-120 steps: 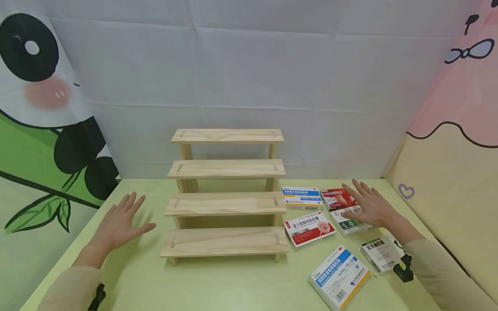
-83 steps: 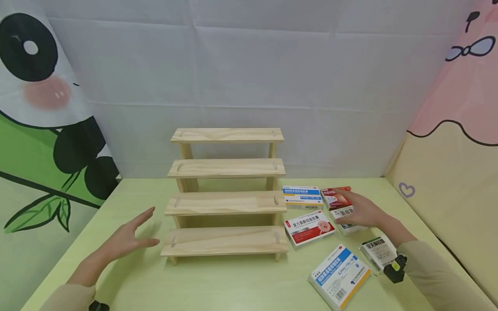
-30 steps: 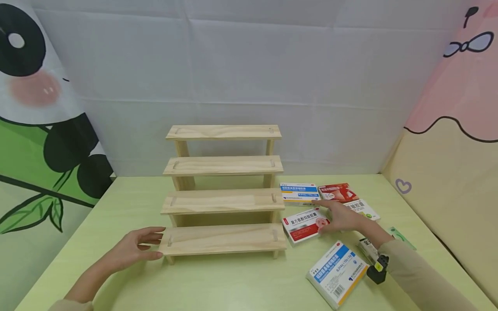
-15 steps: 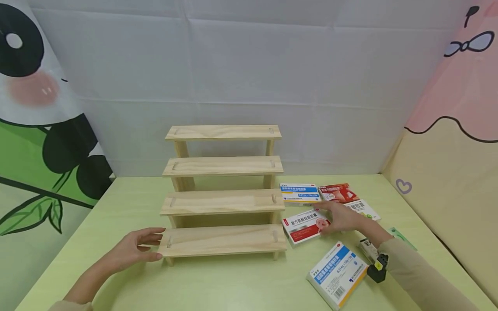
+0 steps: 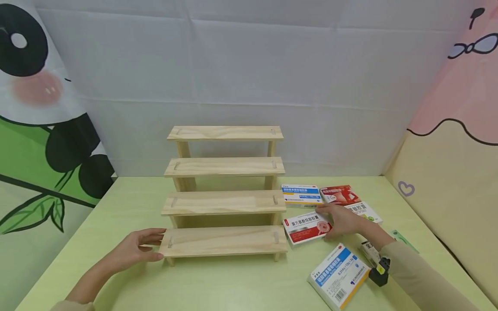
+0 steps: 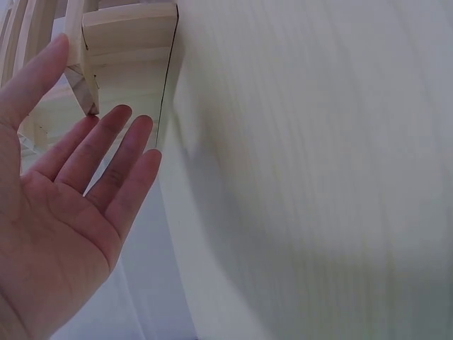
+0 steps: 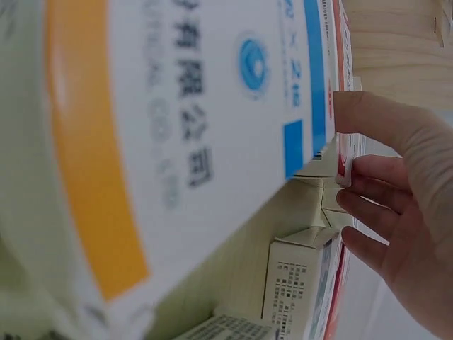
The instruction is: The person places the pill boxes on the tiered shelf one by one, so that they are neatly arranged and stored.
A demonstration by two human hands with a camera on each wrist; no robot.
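Observation:
A pale wooden rack [image 5: 223, 241] with stepped shelves stands mid-table. At the left end of its lowest shelf is my left hand [image 5: 130, 250], thumb in front and fingers behind. The left wrist view shows those fingers [image 6: 127, 159] nearly straight around the board's corner; firm contact cannot be made out. My right hand [image 5: 342, 220] pinches the right end of a red and white medicine box [image 5: 307, 228], thumb at its near edge and fingers at the far one. That box lies flat beside the rack, largely hidden by a nearer box in the right wrist view.
A blue and white box [image 5: 338, 276] lies in front of the right hand, and another blue and white box [image 5: 301, 195] behind. A red box [image 5: 339, 195] and a white box [image 5: 363, 211] lie beyond the wrist. Under the forearm is a partly covered box [image 5: 369, 252].
From hovering over the boxes at the right, my right hand has come left and down onto the red and white box. My left hand has moved to the lowest shelf's end. Both then stay still.

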